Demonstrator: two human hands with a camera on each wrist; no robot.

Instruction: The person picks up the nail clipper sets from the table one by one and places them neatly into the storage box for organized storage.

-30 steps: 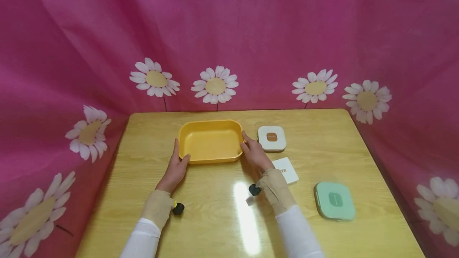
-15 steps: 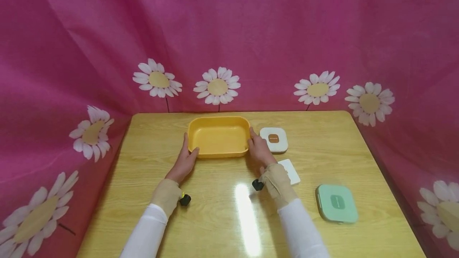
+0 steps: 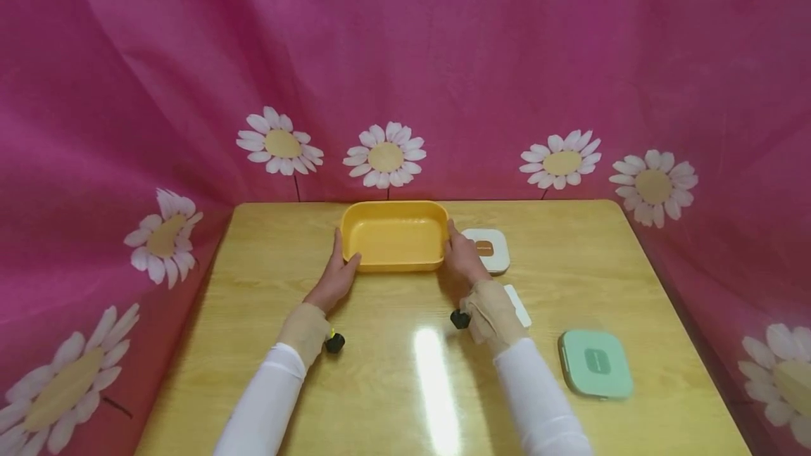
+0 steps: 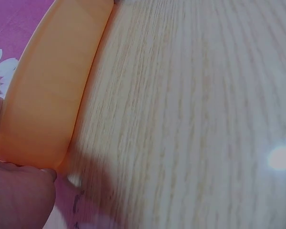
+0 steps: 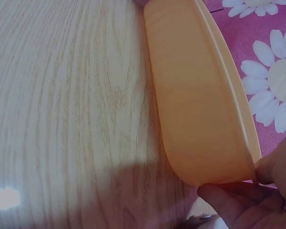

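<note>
A shallow yellow plastic tray (image 3: 395,238) with rounded corners is at the back of the table, held from both sides. My left hand (image 3: 334,279) grips its left end, thumb at the near rim and fingers along the side. The right hand (image 3: 464,257) holds the opposite end. In the left wrist view, the tray's outer wall (image 4: 52,81) runs close above the wood, with fingers at its lower corner. The right wrist view has the thumb at the rim and the fingers (image 5: 224,200) under the corner. Nothing lies inside the tray.
Right of the tray is a white rounded case (image 3: 498,252) with a brown label, partly behind the right hand. A white square piece (image 3: 518,307) is half covered by the right wrist. Nearer the right edge is a mint green case (image 3: 597,364). A pink flowered curtain (image 3: 469,76) surrounds the table (image 3: 380,385).
Both hands have moved the yellow tray right and toward the back edge, slowing in the last half second. The right arm now covers more of the white square piece.
</note>
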